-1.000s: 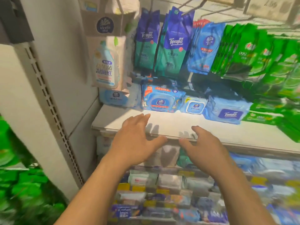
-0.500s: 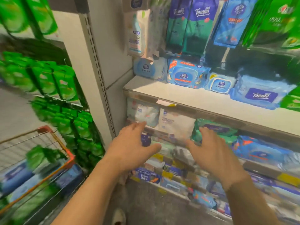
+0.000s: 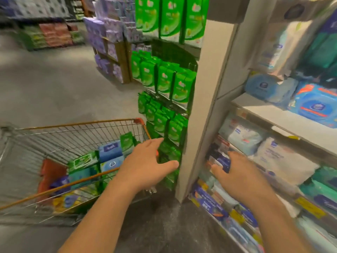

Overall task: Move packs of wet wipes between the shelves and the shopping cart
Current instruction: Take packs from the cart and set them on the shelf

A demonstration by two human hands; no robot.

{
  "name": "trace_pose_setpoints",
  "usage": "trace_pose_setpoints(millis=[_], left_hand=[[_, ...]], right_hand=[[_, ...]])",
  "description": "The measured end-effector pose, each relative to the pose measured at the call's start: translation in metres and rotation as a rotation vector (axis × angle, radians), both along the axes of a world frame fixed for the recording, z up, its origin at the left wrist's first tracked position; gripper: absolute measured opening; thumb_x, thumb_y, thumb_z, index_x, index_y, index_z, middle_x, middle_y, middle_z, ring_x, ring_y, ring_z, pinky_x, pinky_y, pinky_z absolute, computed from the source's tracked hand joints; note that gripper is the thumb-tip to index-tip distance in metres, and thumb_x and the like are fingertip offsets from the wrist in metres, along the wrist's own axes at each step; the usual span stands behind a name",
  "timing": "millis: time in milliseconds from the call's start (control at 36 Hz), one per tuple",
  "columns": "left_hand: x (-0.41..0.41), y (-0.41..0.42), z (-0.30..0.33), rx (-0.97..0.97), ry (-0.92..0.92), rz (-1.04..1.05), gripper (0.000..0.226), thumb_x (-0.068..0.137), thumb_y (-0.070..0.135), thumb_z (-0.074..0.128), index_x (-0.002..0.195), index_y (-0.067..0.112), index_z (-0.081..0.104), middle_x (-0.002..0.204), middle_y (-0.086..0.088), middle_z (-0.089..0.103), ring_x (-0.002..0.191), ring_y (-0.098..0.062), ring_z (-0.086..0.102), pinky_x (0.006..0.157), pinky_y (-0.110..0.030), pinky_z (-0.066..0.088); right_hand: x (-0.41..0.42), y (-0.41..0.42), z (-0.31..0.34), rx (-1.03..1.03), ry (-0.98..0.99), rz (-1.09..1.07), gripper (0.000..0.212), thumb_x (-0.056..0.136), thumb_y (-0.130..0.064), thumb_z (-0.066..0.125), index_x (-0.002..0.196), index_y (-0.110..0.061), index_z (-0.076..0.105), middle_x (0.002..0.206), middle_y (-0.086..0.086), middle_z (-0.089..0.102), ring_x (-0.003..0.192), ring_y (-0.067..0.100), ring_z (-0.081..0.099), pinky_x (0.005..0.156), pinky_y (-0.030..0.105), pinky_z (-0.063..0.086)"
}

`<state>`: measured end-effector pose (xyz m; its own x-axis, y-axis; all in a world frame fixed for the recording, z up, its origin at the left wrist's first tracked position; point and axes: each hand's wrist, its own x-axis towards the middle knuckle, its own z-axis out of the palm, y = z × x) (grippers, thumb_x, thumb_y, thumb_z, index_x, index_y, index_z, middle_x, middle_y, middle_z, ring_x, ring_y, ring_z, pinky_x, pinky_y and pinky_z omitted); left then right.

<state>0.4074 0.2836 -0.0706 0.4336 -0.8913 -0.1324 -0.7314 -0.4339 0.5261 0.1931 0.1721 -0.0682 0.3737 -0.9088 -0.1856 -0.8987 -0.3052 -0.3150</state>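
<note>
**Both hands empty, turning toward the cart**

The landmark here is the white shelf post (image 3: 206, 99). Left of the post stands the cart (image 3: 87, 123), and in it lie several packs (image 3: 110, 149) of wipes, blue ones and green ones, piled at its near right corner. Right of the post are the shelves (image 3: 284, 121), with more wipes on every level.

The left hand (image 3: 144, 165) is just left of the post, above the right edge of the cart, fingers spread and relaxed; it holds nothing. The right hand (image 3: 237, 172) is just right of the post, in front of the lower shelves, also with fingers straight and nothing in it. If it touches a pack there I cannot tell, because the picture is blurred.

The step now, I think, is to reach into the cart for a pack. To do it well, bring the left hand down over one top pack, grip it across the short side, and lift it straight up clear of the wire rim. The packs are soft and slippery, so a full grip is safer than a pinch at the corner.
</note>
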Motion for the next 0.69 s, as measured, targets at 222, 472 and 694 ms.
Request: trace_pose_setpoints(millis=[222,472,694], left_hand=[[0.119,0.069,-0.008,-0.021,0.077,0.167,0.090,0.082,0.075,0.056,0.156,0.041,0.018,0.164,0.012,0.019,0.150,-0.016,0.020,0.120,-0.044,0.027],[0.230,0.143,-0.028,-0.017,0.128,0.329,0.089,0.085,0.070,0.057,0.157,0.034,0.019,0.164,0.008,0.020,0.149,-0.017,0.022,0.122,-0.040,0.023],[0.300,0.188,-0.055,-0.042,0.181,0.480,0.092,0.077,0.077,0.054,0.155,0.040,0.022,0.163,0.011,0.022,0.149,-0.015,0.024,0.119,-0.044,0.028]], right_hand=[[0.134,0.035,0.009,0.027,0.106,0.183,0.069,0.098,-0.061,0.047,0.150,-0.018,0.036,0.151,0.006,0.045,0.136,0.031,0.045,0.117,0.045,0.033],[0.271,0.084,-0.006,-0.013,0.118,0.326,0.062,0.097,-0.058,0.052,0.137,-0.012,0.048,0.142,0.012,0.053,0.126,0.032,0.052,0.110,0.044,0.040],[0.353,0.114,-0.017,0.067,0.101,0.481,0.058,0.097,-0.055,0.054,0.143,-0.019,0.046,0.145,0.007,0.051,0.132,0.030,0.050,0.114,0.041,0.037]])
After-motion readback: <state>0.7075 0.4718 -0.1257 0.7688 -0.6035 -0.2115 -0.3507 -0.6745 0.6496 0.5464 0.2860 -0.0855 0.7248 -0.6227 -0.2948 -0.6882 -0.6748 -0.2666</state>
